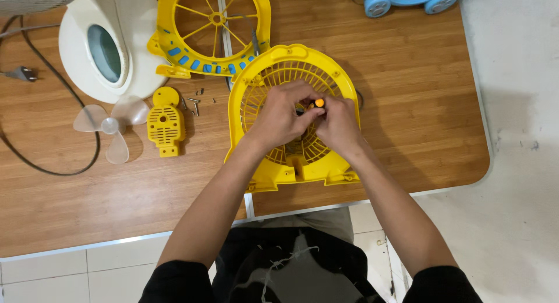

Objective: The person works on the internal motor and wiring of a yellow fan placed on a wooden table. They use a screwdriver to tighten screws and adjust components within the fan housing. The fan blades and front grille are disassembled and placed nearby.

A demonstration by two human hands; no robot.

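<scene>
Hands meet at frame centre over a yellow fan grille housing (291, 157) lying flat on the wooden tabletop (419, 93). Left hand (279, 117) and right hand (336, 123) are both curled, fingers pinched together on a small orange-tipped tool (318, 103); which hand carries it cannot be told. Upper centre: second yellow fan frame (169, 23), touching the housing's top rim. Left of housing: loose screws (195, 104), yellow motor cover (165, 123), clear fan blade (110, 127), white fan base (81, 52), black cord (35, 163). Right half of tabletop open up to its rounded edge; blue toy car (378, 1) at top.
</scene>
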